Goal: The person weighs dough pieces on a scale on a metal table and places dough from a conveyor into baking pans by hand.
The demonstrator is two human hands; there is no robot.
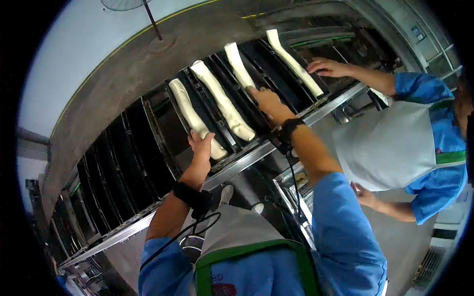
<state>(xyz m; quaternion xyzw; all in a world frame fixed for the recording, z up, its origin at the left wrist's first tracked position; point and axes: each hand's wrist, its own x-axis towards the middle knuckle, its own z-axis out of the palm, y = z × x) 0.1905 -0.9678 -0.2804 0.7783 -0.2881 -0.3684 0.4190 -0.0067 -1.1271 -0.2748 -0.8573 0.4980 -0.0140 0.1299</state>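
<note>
Several long, smooth, cream-coloured dough-like pieces lie across black trays on a conveyor. My left hand (201, 144) is at the lower part of the leftmost cream-coloured piece (185, 106), fingers on one side and thumb on the other. To its right, another cream-coloured piece (222, 101) lies untouched. My right hand (271, 104) is closed around the near end of a shorter-looking cream-coloured piece (238, 64), hiding that end. Farther right, one more cream-coloured piece (295, 63) lies beside a co-worker's hand (323, 67), whose fingers are close to it.
The conveyor's metal rail (242, 163) runs diagonally in front of me. More black trays (116, 167) continue to the left. A co-worker in a grey apron (385, 143) stands on my right. A cable hangs from each of my wristbands. A stand fan (123, 4) is behind the conveyor.
</note>
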